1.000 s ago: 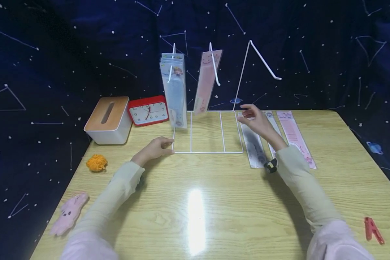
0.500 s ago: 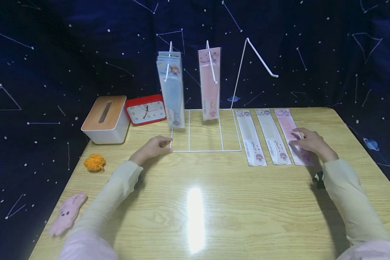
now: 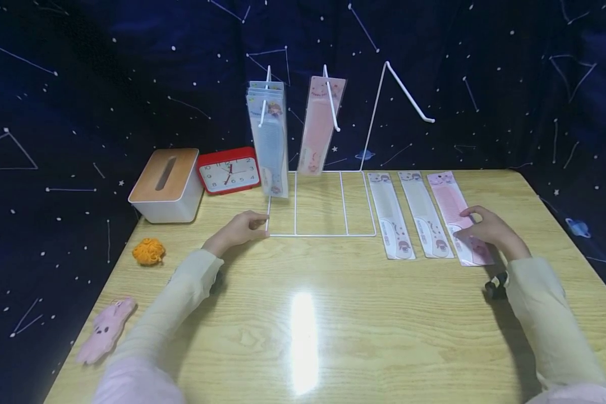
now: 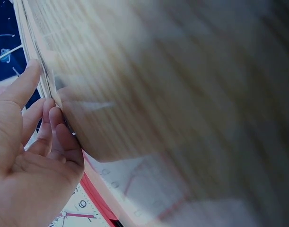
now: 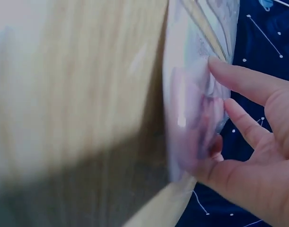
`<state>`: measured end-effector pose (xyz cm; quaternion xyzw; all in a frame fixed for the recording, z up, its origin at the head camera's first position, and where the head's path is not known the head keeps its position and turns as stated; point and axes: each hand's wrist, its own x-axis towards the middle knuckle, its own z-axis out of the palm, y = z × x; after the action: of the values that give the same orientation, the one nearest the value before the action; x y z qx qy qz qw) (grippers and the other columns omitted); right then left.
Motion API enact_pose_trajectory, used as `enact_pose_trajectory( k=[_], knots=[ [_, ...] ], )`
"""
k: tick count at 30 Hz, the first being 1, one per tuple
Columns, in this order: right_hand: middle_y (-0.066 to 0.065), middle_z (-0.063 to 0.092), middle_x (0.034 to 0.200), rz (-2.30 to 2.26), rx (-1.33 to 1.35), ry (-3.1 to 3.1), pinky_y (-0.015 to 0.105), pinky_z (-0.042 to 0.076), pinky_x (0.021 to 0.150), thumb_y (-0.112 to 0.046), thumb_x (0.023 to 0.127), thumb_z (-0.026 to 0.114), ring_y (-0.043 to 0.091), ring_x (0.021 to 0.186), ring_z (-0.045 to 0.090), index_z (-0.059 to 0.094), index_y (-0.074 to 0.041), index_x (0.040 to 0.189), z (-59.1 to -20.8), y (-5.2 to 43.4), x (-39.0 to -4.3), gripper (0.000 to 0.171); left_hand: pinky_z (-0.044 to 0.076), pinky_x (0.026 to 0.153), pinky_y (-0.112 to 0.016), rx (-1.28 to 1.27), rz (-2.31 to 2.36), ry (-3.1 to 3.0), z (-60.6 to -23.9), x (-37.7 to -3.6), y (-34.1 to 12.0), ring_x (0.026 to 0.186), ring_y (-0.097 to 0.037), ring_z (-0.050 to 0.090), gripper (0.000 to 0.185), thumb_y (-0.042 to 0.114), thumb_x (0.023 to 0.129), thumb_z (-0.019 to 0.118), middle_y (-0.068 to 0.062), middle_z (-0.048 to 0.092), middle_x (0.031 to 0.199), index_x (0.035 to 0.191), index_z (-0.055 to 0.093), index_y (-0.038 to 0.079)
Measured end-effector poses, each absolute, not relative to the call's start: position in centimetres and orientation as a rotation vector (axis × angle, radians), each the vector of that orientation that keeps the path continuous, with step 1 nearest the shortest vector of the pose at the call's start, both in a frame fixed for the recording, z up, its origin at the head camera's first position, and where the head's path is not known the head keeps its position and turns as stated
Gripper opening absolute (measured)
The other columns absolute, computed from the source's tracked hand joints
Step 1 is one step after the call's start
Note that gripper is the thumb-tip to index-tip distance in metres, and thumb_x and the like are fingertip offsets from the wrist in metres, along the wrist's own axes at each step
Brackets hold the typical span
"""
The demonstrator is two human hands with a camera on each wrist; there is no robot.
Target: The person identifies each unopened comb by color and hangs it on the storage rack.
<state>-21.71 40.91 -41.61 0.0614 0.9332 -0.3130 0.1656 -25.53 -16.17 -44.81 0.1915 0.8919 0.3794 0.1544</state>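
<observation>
A white wire display rack point(image 3: 320, 235) stands on the table, with three hooks at its top. My left hand point(image 3: 236, 231) grips its front left corner between thumb and fingers. Several packaged blue combs point(image 3: 271, 140) hang from the left hook, and a packaged pink comb point(image 3: 317, 126) hangs tilted from the middle one. The right hook bears nothing. Right of the rack lie two pale packaged combs point(image 3: 391, 216) and another pink packaged comb point(image 3: 454, 213). My right hand point(image 3: 492, 229) pinches the lower part of this pink comb across its width, as the right wrist view point(image 5: 196, 113) also shows.
A tissue box point(image 3: 166, 185) with a wooden lid and a red alarm clock point(image 3: 229, 171) stand left of the rack. An orange yarn bundle point(image 3: 148, 251) and a pink plush toy point(image 3: 106, 331) lie along the left edge. Dark star-patterned cloth point(image 3: 485, 84) hangs behind the table.
My right hand has gone from beside the rack rightward to the pink comb on the table, which has shifted slightly nearer. The hanging pink comb swings. My left hand stays put.
</observation>
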Motion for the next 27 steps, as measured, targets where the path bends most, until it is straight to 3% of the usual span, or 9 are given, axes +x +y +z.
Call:
enact_pose_trajectory(
  k=[4,8,13,15,17,19,20,24,27],
  knots=[
    [0.038,0.042,0.110,-0.974,0.152,2.660,0.031,0.045,0.058,-0.017,0.083,0.066,0.027,0.071,0.053,0.024,0.005,0.145,-41.9,40.7,-21.2,0.078,0.038,0.106,-0.046,0.552,1.101,2.548,-44.8,-25.5,-16.2,0.124,-0.036,0.048,0.055,0.013,0.087,0.068,-0.024,0.051,0.133,0.135,0.048,-0.004],
    [0.040,0.039,0.114,-1.018,0.137,2.679,0.025,0.042,0.044,-0.011,0.082,0.066,0.008,0.048,0.039,0.020,0.006,0.146,-42.1,40.8,-20.7,0.081,0.039,0.105,-0.046,0.566,1.106,2.547,-44.7,-25.5,-16.2,0.122,-0.036,0.049,0.054,0.013,0.088,0.068,-0.025,0.052,0.132,0.135,0.048,-0.005],
    [0.042,0.026,0.133,-1.050,0.127,2.770,0.028,0.042,0.043,-0.006,0.083,0.063,0.014,0.050,0.043,0.017,0.004,0.148,-41.4,40.4,-19.5,0.080,0.041,0.102,-0.045,0.570,1.091,2.557,-44.8,-25.3,-16.2,0.117,-0.033,0.051,0.055,0.014,0.088,0.068,-0.023,0.054,0.129,0.135,0.049,-0.004],
    [0.040,0.023,0.139,-1.074,0.112,2.817,0.040,0.053,0.064,-0.005,0.085,0.063,0.032,0.073,0.058,0.016,0.003,0.148,-40.8,39.6,-18.8,0.080,0.042,0.101,-0.046,0.578,1.081,2.563,-44.7,-25.2,-16.2,0.115,-0.032,0.051,0.055,0.015,0.088,0.068,-0.023,0.054,0.128,0.135,0.049,-0.004],
    [0.040,0.021,0.142,-1.088,0.073,2.878,0.049,0.051,0.075,-0.004,0.084,0.065,0.045,0.097,0.052,0.017,0.002,0.149,-40.3,38.4,-17.9,0.080,0.042,0.100,-0.046,0.586,1.081,2.565,-44.7,-25.2,-16.2,0.114,-0.033,0.051,0.055,0.015,0.087,0.068,-0.024,0.054,0.127,0.135,0.049,-0.005],
    [0.041,0.027,0.138,-1.136,0.000,2.930,0.046,0.049,0.081,0.000,0.082,0.067,0.050,0.110,0.042,0.019,0.003,0.147,-39.8,37.0,-17.0,0.081,0.042,0.101,-0.046,0.588,1.085,2.564,-44.6,-25.1,-16.2,0.116,-0.034,0.051,0.054,0.014,0.087,0.069,-0.025,0.054,0.128,0.134,0.049,-0.005],
    [0.041,0.032,0.133,-1.169,-0.031,2.940,0.044,0.050,0.082,0.001,0.081,0.067,0.048,0.111,0.042,0.020,0.002,0.147,-39.7,36.2,-16.5,0.081,0.041,0.102,-0.047,0.592,1.085,2.564,-44.6,-25.1,-16.2,0.117,-0.035,0.051,0.054,0.014,0.087,0.068,-0.025,0.054,0.128,0.134,0.049,-0.006],
    [0.034,0.046,0.111,-1.343,-0.229,2.948,0.016,0.048,0.061,0.010,0.077,0.067,0.012,0.089,0.052,0.026,0.002,0.143,-39.3,32.9,-14.8,0.078,0.041,0.102,-0.047,0.600,1.069,2.578,-44.6,-25.2,-16.2,0.118,-0.035,0.051,0.054,0.013,0.088,0.068,-0.025,0.054,0.129,0.134,0.049,-0.006],
    [0.037,0.047,0.118,-1.467,-0.365,2.899,0.008,0.047,0.068,0.013,0.076,0.068,-0.008,0.093,0.046,0.028,0.001,0.140,-38.8,30.6,-13.7,0.077,0.042,0.100,-0.046,0.601,1.061,2.586,-44.7,-25.3,-16.2,0.115,-0.033,0.052,0.054,0.014,0.088,0.068,-0.024,0.055,0.128,0.134,0.049,-0.005]
  ],
)
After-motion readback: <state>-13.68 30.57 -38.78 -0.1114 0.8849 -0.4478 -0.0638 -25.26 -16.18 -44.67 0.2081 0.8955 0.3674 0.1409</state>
